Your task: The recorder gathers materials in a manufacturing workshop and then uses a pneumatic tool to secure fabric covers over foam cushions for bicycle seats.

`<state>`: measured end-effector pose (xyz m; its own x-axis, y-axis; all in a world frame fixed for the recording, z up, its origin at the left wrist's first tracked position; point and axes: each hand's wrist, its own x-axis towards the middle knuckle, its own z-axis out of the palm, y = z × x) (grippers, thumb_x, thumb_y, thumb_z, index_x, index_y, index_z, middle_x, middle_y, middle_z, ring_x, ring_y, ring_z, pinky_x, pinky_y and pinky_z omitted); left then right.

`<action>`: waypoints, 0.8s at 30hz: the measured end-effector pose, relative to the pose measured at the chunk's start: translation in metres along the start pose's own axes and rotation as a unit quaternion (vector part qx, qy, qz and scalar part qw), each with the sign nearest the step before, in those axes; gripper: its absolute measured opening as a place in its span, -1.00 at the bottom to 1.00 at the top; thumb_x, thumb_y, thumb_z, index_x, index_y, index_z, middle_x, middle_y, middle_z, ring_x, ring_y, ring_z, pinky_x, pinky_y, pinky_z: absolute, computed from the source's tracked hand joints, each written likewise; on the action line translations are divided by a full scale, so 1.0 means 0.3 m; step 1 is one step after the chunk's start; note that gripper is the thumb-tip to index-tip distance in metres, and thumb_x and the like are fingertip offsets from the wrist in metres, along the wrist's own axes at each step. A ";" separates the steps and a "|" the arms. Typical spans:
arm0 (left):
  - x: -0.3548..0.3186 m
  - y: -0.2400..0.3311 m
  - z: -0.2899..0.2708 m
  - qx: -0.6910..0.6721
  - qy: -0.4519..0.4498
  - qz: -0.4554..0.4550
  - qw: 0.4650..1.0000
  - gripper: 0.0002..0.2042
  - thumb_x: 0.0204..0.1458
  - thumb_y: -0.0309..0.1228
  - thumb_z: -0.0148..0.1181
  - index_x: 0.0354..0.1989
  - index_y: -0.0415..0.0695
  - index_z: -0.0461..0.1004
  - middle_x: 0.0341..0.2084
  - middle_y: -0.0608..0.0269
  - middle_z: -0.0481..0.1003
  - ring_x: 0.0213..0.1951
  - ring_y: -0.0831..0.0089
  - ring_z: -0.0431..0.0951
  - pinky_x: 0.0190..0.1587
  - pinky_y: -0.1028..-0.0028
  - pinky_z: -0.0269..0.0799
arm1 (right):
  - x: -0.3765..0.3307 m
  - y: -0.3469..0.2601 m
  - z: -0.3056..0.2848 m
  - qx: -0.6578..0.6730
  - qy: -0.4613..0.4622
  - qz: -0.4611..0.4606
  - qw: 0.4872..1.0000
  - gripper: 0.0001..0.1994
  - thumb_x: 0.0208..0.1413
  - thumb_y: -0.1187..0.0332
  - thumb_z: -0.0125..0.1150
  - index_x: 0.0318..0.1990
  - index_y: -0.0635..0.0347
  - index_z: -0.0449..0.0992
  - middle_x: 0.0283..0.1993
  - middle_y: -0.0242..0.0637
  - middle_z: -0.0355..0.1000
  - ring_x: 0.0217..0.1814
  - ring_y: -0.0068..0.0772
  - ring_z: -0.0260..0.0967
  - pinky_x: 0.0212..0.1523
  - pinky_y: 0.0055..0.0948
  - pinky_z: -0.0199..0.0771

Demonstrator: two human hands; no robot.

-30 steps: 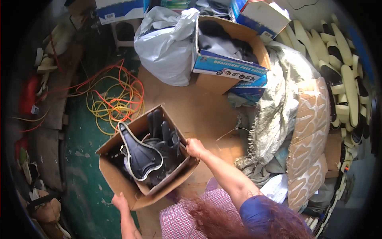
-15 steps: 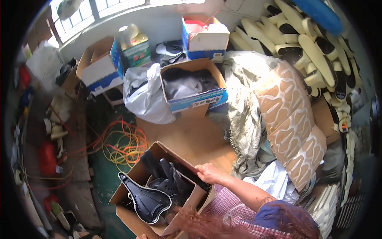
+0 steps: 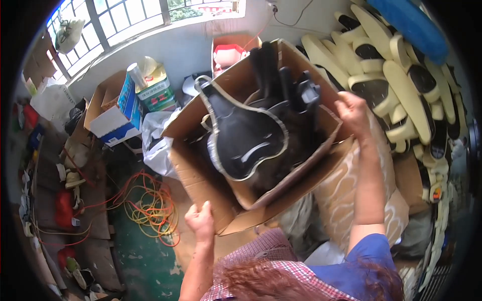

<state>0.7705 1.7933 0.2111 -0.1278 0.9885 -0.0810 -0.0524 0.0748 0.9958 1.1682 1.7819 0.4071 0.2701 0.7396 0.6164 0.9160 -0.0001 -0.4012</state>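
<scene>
Bottom of cardboard box (image 3: 200, 188) out of sight

"Where are the hands?"
"The left hand (image 3: 200, 221) grips the cardboard box (image 3: 198, 183) beside its near corner, the right hand (image 3: 354, 114) its right corner."
"And inside?"
"A black saddle (image 3: 248, 135), narrow nose over the far-left edge. Dark long parts (image 3: 266, 65) stand at the far corner."
"Beyond the right corner?"
"Piled cream pieces (image 3: 404, 93)."
</scene>
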 end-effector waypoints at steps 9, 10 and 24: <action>0.195 0.049 1.251 0.062 -0.110 -0.046 0.991 -0.79 -0.17 -0.37 0.11 -0.43 -0.29 0.41 -0.59 -0.01 0.45 -0.48 0.23 0.47 -0.37 0.36 0.33 | 0.682 1.151 -0.381 -0.163 0.155 0.128 0.966 -0.57 0.01 0.12 0.03 -0.11 0.33 0.34 -0.21 -0.09 0.38 -0.14 -0.26 0.31 -0.09 -0.44 0.27; 0.259 -0.071 1.369 0.076 -0.121 -0.024 0.989 -0.78 -0.15 -0.37 0.06 -0.41 -0.30 0.41 -0.56 -0.07 0.45 -0.42 0.11 0.47 -0.32 0.31 0.33 | 0.603 1.312 -0.303 -0.168 0.216 0.112 0.955 -0.47 0.00 0.03 0.01 -0.05 0.35 0.27 -0.19 -0.02 0.36 -0.12 -0.21 0.30 -0.10 -0.40 0.27; 0.593 -0.031 1.726 -0.070 -0.211 -0.231 0.947 -0.85 -0.19 -0.51 -0.01 -0.44 -0.26 0.20 -0.55 0.09 0.31 -0.63 0.27 0.41 -0.67 0.35 0.47 | 0.247 1.114 0.573 0.218 0.088 0.426 0.873 -0.27 -0.02 -0.14 -0.14 0.20 0.19 -0.05 0.23 -0.08 -0.05 0.28 -0.19 -0.14 0.21 -0.37 -0.15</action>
<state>1.2612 2.0367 0.2091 0.3471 0.8212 -0.4529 -0.1399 0.5229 0.8409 1.4434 1.9523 0.2024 0.8757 0.4806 0.0469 0.1699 -0.2159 -0.9615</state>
